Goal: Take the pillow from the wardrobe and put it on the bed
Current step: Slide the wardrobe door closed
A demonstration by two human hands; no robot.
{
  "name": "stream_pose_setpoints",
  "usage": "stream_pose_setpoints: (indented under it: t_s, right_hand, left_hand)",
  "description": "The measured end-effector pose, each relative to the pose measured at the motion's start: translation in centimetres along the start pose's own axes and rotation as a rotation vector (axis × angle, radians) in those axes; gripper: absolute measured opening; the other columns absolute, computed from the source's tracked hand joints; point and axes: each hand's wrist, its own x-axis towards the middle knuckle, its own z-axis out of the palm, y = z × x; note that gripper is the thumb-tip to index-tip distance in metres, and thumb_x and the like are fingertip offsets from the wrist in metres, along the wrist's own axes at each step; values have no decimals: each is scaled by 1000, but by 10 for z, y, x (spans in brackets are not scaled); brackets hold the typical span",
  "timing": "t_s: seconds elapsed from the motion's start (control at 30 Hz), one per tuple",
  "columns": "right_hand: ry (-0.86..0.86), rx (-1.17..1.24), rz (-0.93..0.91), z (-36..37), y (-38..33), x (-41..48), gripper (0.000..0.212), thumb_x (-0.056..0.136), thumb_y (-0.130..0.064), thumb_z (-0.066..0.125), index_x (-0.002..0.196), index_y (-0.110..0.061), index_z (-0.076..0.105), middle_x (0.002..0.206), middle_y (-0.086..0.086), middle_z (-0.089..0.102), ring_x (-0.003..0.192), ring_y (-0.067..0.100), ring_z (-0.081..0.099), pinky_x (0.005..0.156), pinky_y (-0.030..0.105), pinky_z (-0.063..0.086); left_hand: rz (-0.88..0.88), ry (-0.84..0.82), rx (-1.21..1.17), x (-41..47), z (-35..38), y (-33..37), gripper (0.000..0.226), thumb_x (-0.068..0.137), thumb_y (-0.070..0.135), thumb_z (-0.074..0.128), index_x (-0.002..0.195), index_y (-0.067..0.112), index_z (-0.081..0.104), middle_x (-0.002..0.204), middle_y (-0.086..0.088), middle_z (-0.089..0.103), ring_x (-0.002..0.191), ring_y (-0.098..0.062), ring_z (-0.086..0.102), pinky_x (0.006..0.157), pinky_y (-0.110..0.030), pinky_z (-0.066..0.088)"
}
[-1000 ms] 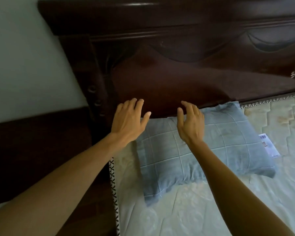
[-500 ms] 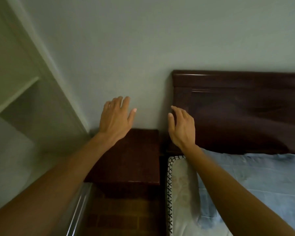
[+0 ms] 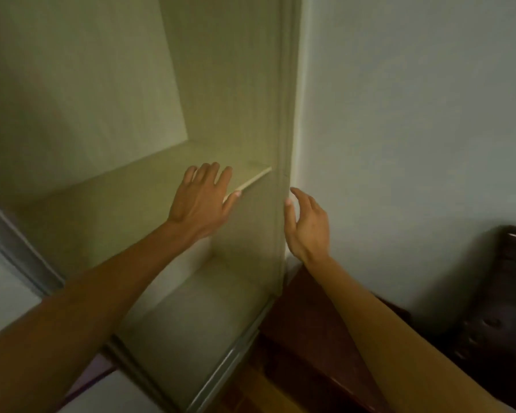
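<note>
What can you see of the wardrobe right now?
The wardrobe is open, pale greenish-cream inside, smooth like laminated board. A shelf splits an upper bay from a lower one; no pillow shows in either. Its right side panel stands against the wall. A metal sliding track runs along the bottom. The left hand, open, reaches in front of the shelf edge; the right hand, open, is by the side panel; contact is unclear.

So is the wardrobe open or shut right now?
Open. The wardrobe shows its bare shelf and lower compartment, no door across them. The left hand hangs over the shelf edge, holding nothing.
</note>
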Motion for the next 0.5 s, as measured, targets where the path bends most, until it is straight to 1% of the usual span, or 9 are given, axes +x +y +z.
stream_pose_setpoints:
  t_s: [0.07,0.13,0.27,0.33,0.4,0.5]
  right_hand:
    - [-50,85,-34,32,-30,8,43,98,-33,41,129,-7,55,126,16,61,113,35,56,98,42,42]
    - [-107,195,-83,61,-62,12,43,97,-35,41,129,-9,55,125,15,62,111,34,57,96,40,43]
    - [-206,340,-203,111,-120,8,44,97,-35,39,127,-8,58,126,13,62,114,29,58,98,37,42]
    - [-242,408,-255,134,-149,-1,42,97,-33,41,126,-7,59,123,12,64,112,28,60,97,36,43]
    - [-277,468,-283,153,-179,-14,40,97,-31,45,124,-6,60,120,12,66,108,27,61,95,39,47]
    - [-335,545,-307,173,-219,-33,39,98,-32,43,122,-6,61,116,12,67,104,27,62,91,43,48]
  left_hand:
    - [-41,-20,104,-10,-18,-40,55,93,44,30,131,8,44,129,-22,53,115,-36,49,102,-46,31]
    - [-84,-45,215,-23,-40,-76,57,93,46,28,130,7,45,128,-22,54,116,-37,50,103,-47,31]
    - [-102,-162,436,-55,-81,-132,56,95,47,28,132,8,41,131,-24,50,118,-39,46,104,-48,30]
    - [-98,-233,538,-66,-99,-150,56,95,48,26,132,8,38,130,-23,48,117,-39,44,104,-48,31]
    - [-88,-287,636,-73,-114,-162,56,95,48,25,132,8,36,129,-23,48,116,-37,45,102,-48,31]
    - [-18,-349,801,-76,-127,-174,55,96,49,22,132,8,30,130,-24,46,117,-38,44,102,-48,30]
